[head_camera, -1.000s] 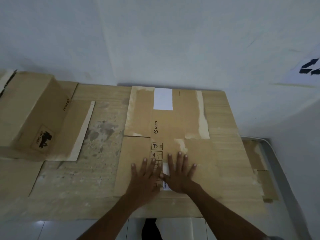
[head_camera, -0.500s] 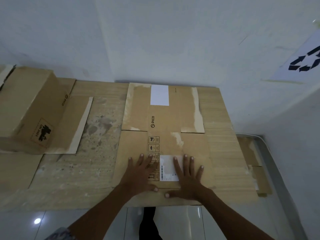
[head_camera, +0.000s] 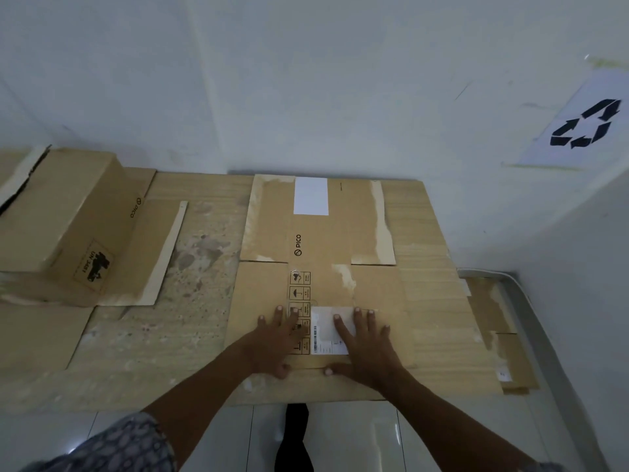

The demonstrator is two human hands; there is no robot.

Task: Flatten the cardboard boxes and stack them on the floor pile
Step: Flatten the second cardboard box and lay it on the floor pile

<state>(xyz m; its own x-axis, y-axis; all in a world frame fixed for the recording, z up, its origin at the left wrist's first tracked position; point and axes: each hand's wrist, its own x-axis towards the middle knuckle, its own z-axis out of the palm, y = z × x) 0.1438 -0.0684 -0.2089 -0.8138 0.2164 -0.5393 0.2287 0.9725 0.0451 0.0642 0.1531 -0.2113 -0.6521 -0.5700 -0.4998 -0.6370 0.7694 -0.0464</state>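
A flattened brown PICO box (head_camera: 320, 240) lies on top of the floor pile of cardboard sheets (head_camera: 439, 335), its white labels facing up. My left hand (head_camera: 275, 342) presses palm-down on the box's near half, fingers spread over the printed handling symbols. My right hand (head_camera: 366, 345) presses flat beside it, fingers partly over the white shipping label (head_camera: 326, 332). Both thumbs point toward each other near the box's near edge. At the left stands a second PICO box (head_camera: 64, 212), still three-dimensional, with one flap lying out to its right.
White walls close in behind and to the right; a sheet with a recycling symbol (head_camera: 585, 124) hangs on the right wall. More flattened cardboard (head_camera: 493, 308) lies lower at the right, beside a grey strip. Glossy white floor tiles (head_camera: 350, 434) and my dark foot lie below.
My two hands have slid apart from the overlapped position and back toward the near edge, uncovering the white shipping label. The view has shifted slightly right and up.
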